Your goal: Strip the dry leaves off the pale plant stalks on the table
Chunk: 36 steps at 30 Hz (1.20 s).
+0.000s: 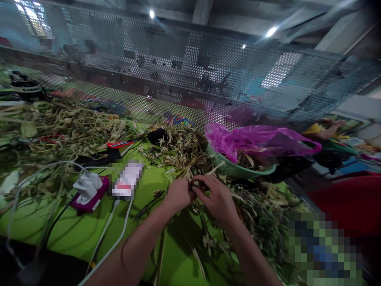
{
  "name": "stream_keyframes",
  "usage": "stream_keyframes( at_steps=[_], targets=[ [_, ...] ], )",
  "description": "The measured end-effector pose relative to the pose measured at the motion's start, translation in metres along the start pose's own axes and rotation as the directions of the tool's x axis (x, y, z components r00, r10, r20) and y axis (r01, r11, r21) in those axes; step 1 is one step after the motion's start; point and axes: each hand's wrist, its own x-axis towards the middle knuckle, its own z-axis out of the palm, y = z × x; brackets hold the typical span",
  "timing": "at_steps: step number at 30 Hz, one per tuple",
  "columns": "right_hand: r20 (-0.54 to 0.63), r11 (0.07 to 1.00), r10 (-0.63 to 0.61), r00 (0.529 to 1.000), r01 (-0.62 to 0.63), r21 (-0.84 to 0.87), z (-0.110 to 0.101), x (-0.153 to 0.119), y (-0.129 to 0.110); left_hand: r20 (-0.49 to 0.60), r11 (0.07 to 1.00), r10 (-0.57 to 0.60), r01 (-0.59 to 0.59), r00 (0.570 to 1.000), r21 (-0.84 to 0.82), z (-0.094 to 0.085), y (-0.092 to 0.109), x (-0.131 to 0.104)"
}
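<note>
My left hand (179, 194) and my right hand (216, 197) meet over the green tabletop, fingertips pinched close together. Between them is a bit of dried plant (192, 182), pale and leafy; its exact shape is mostly covered by my fingers. Long dry stalks (196, 258) hang or lie below my hands. Just beyond my fingers lies a heap of brown dried plants (189, 149). To the right of my right hand spreads a greener heap of withered stems (262, 222). A pale green colander (238, 170) stands behind my right hand, with a purple plastic bag (262, 139) draped over it.
Left of my hands a phone (127, 179) lies with cables, beside a purple power strip (89, 196) holding white plugs. A red utility knife (122, 143) rests farther back. More dried plants (59, 131) cover the left. A perforated metal panel (166, 67) borders the table's far side.
</note>
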Motion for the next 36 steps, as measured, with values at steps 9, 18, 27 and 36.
stream_keyframes(
  at_steps=[9, 18, 27, 36],
  targets=[
    [-0.026, 0.998, 0.03, 0.999, -0.029, 0.051, 0.001, 0.0, 0.0, 0.031, 0.962, 0.1, -0.104, 0.995, 0.251, 0.003, 0.008, -0.004],
    [-0.217, 0.923, 0.168, 0.962, -0.076, 0.378, -0.002, -0.002, -0.006, 0.104, 0.982, 0.065, -0.082, 0.992, 0.169, 0.013, 0.009, -0.004],
    [-0.111, 0.895, 0.331, 0.937, -0.274, 0.352, -0.011, -0.002, 0.014, 0.017, 0.63, 0.023, -0.001, 1.0, -0.777, 0.004, 0.005, 0.007],
    [-0.042, 0.952, 0.236, 0.971, -0.222, 0.211, -0.005, 0.002, 0.034, 0.018, 0.559, -0.012, 0.022, 1.0, -0.829, -0.003, 0.004, 0.009]
  ],
)
